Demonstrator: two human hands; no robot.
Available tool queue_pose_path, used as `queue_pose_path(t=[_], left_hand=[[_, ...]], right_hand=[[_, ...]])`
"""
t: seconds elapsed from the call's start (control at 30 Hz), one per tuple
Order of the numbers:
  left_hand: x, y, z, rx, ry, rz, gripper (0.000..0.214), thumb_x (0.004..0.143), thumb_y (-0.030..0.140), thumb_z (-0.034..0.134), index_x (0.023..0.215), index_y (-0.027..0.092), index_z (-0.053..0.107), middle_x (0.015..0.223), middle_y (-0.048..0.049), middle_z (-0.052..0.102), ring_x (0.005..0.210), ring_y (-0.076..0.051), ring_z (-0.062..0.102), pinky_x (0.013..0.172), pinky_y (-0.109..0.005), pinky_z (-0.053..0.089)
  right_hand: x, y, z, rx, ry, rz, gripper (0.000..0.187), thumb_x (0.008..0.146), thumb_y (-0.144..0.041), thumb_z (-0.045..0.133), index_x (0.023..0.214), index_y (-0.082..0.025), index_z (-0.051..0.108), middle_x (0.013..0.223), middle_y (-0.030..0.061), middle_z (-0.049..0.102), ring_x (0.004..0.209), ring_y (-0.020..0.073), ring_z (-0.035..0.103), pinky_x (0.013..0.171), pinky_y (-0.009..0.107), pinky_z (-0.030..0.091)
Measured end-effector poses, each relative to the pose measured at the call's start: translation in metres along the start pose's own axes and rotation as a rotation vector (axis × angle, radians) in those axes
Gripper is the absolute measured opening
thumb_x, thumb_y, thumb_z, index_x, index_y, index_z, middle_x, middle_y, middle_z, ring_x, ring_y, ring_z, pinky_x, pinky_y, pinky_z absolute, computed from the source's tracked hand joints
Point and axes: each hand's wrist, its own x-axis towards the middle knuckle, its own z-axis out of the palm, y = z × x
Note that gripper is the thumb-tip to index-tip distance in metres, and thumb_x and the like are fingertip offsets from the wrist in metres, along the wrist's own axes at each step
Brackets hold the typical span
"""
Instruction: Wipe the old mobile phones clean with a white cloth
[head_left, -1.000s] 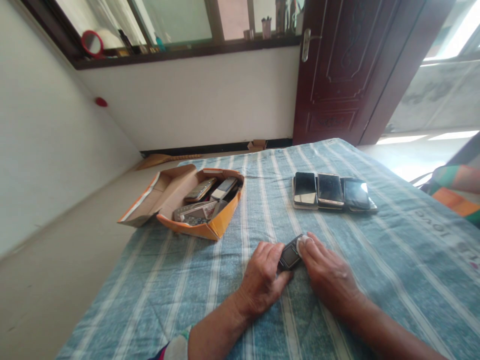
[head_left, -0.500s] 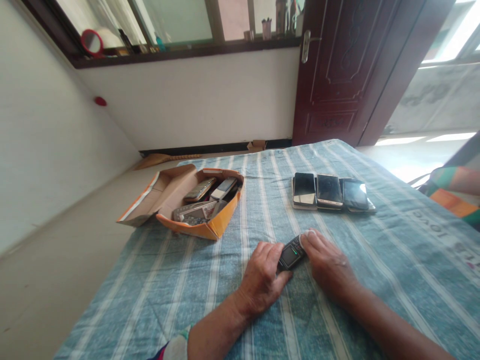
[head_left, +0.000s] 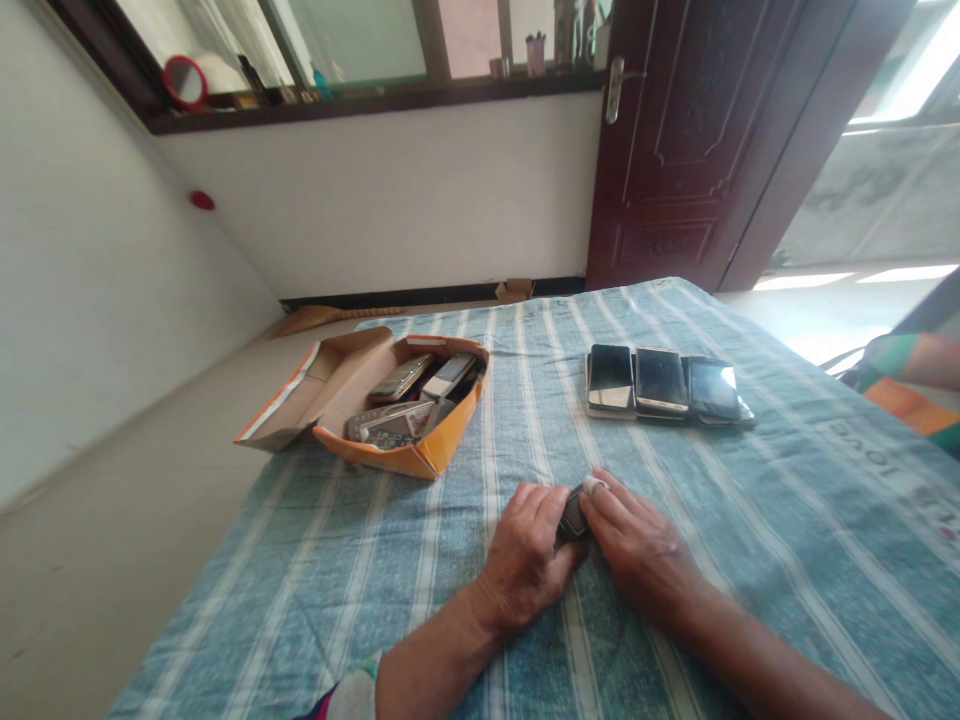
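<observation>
A small dark phone (head_left: pixel 572 520) lies on the striped blue cloth (head_left: pixel 750 520) near the table's front, mostly covered by my hands. My left hand (head_left: pixel 525 555) is closed on its left side and holds it down. Fingers of my right hand (head_left: pixel 637 545) press a small white wad (head_left: pixel 592 485) onto the phone's face. Behind my hands, three smartphones (head_left: pixel 660 382) lie side by side, screens up.
An open orange cardboard box (head_left: pixel 409 455) with several old phones stands at the left of the table, its lid folded out. A dark wooden door (head_left: pixel 697 140) and a window sill with small items are behind. A colourful cloth (head_left: pixel 919 375) lies at the right edge.
My right hand with the white wad has slid back toward me over the phone, so it now covers most of the screen. My left hand has stayed in place.
</observation>
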Motion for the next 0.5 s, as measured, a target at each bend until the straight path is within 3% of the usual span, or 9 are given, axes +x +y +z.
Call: queue_pose_path(t=[0.23, 0.5], left_hand=[[-0.001, -0.003, 0.003, -0.020, 0.037, 0.060, 0.038, 0.076, 0.008, 0.055, 0.114, 0.014, 0.052, 0.097, -0.0110, 0.065, 0.088, -0.025, 0.059, 0.077, -0.043, 0.053], [-0.003, -0.003, 0.005, -0.018, 0.052, 0.081, 0.049, 0.076, 0.009, 0.058, 0.123, 0.012, 0.046, 0.099, -0.0122, 0.064, 0.090, -0.025, 0.058, 0.079, -0.042, 0.053]], right_hand=[[0.009, -0.009, -0.011, 0.139, -0.011, -0.102, 0.036, 0.097, -0.013, 0.031, 0.111, -0.009, 0.064, 0.105, 0.0145, 0.067, 0.121, 0.0265, 0.053, 0.077, 0.030, 0.054], [0.009, -0.001, -0.008, 0.081, -0.077, -0.112, 0.032, 0.095, -0.010, 0.036, 0.112, -0.006, 0.063, 0.103, 0.0151, 0.066, 0.122, 0.0300, 0.051, 0.073, 0.033, 0.053]])
